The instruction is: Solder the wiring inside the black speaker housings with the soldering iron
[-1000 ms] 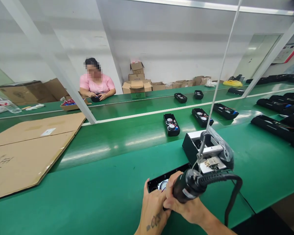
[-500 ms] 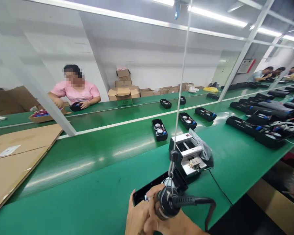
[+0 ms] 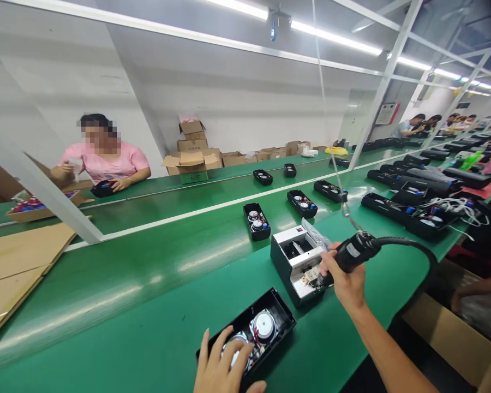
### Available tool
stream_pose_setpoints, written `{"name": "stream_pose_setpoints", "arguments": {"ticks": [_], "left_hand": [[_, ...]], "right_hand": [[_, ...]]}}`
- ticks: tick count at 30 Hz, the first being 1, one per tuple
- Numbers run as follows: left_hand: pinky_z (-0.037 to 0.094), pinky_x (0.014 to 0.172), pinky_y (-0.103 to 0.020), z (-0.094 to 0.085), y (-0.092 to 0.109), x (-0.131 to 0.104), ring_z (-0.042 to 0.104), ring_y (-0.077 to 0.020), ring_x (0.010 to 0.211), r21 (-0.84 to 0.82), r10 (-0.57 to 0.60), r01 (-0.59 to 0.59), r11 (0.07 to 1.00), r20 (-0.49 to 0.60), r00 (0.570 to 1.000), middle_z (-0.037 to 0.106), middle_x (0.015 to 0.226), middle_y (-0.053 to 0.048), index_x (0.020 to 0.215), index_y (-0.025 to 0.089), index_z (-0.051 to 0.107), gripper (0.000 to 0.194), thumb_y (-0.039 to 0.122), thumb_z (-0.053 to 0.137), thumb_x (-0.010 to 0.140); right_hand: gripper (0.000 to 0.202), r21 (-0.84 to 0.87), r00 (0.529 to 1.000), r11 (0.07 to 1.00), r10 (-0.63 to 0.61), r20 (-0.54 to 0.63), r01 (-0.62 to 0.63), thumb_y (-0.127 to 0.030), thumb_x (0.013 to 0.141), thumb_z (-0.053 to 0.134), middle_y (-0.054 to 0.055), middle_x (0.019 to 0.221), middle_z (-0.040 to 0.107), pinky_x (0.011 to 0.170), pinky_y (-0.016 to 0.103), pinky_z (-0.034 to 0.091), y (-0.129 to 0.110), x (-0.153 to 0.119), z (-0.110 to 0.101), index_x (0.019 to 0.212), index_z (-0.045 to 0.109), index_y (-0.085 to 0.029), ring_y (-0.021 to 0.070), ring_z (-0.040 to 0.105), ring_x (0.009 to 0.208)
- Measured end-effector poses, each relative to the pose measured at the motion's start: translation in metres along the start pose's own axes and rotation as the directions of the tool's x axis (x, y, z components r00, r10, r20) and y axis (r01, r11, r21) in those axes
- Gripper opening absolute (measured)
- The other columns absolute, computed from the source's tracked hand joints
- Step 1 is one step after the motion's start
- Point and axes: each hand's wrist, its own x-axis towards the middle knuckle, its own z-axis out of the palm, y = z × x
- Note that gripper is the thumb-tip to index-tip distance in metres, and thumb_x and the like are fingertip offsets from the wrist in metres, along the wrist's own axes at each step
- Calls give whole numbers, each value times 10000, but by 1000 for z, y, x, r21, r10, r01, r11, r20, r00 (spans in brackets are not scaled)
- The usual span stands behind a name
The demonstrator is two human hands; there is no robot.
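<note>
My right hand (image 3: 346, 281) is wrapped round a black electric screwdriver (image 3: 358, 251), which hangs from a cord and has a thick black cable. Its lower end is at the screw feeder (image 3: 288, 267), a black and silver box with an open top, close to the small metal block there. My left hand (image 3: 225, 363) lies with fingers spread over a black speaker housing (image 3: 284, 322). Inside the housing are two round speaker drivers (image 3: 264, 326) with red and dark wires; my fingers partly cover the nearer one.
Several open speaker housings (image 3: 257, 221) sit on the green conveyor (image 3: 155, 245) beyond. More housings and white cables (image 3: 460, 207) crowd the bench at right. Flat cardboard (image 3: 20, 273) lies at left. A co-worker in a pink top (image 3: 102, 158) sits opposite, near cardboard boxes (image 3: 194, 161).
My right hand has carried the screwdriver from the speaker housing over to the screw feeder at right. My left hand has spread out over the housing. The view has shifted slightly.
</note>
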Motion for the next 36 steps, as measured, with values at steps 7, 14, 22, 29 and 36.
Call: {"name": "stream_pose_setpoints", "arguments": {"ticks": [7, 14, 22, 29, 36], "left_hand": [[536, 1079, -690, 21, 32, 23, 741, -366, 1062, -149, -216, 265, 953, 282, 935, 802, 937, -45, 1036, 248, 713, 381, 548, 827, 832], [438, 1115, -544, 18, 46, 32, 681, -220, 835, -256, -326, 311, 915, -15, 945, 684, 688, 73, 829, 241, 592, 203, 163, 753, 732], [484, 970, -393, 10, 46, 35, 628, -185, 738, -297, -276, 248, 922, -56, 960, 641, 669, 79, 797, 249, 561, 198, 121, 689, 716], [507, 929, -394, 9, 46, 35, 628, -203, 757, -293, -262, 248, 923, -6, 965, 670, 701, 60, 791, 246, 583, 221, 143, 762, 713], [489, 898, -394, 6, 45, 37, 622, -198, 757, -308, -272, 256, 916, -11, 962, 664, 696, 69, 781, 245, 589, 231, 154, 780, 688]], "right_hand": [[318, 8, 929, 992, 116, 351, -127, -374, 926, 792, -71, 624, 549, 560, 301, 440, -15, -30, 2, 1132, 602, -223, 120, 494, 522], [221, 468, 876, 864, -67, 478, -189, -265, 1056, 592, -60, 694, 535, 542, 261, 465, -25, -86, 32, 1274, 563, -290, 106, 523, 561], [238, 407, 839, 885, -35, 542, -227, -280, 1064, 600, -62, 713, 523, 550, 243, 430, -7, -106, 51, 1295, 543, -291, 95, 507, 573], [260, 360, 842, 876, 91, 532, -322, -361, 1031, 674, -75, 713, 508, 565, 256, 385, -13, -117, 52, 1246, 555, -276, 84, 484, 574], [199, 365, 827, 891, 20, 563, -271, -306, 1058, 623, -70, 738, 517, 553, 239, 400, -1, -119, 55, 1233, 532, -285, 81, 477, 566]]}}
